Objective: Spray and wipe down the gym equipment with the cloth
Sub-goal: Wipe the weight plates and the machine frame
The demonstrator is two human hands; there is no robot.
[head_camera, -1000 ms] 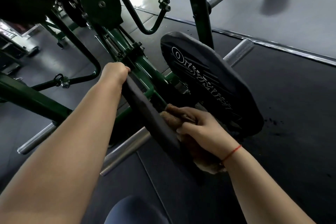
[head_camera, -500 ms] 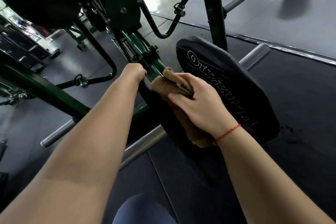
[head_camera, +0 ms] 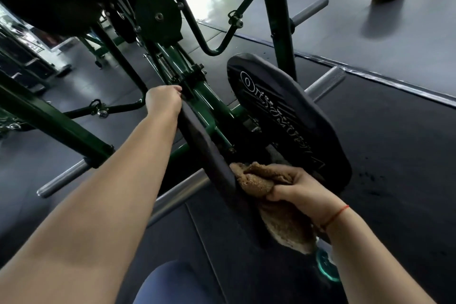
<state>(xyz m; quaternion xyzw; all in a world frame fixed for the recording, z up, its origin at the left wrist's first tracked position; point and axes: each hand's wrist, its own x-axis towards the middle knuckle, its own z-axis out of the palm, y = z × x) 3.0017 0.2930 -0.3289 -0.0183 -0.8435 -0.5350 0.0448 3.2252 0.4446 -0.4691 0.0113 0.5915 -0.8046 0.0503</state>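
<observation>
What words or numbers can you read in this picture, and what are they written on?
White ring logo and a row of fancy white letters on the big black pad: seen sideways and slanted, too distorted to read.
Brown cloth, narrow pad, green frame: no writing shows.
Numbers or signs: none to be seen.
</observation>
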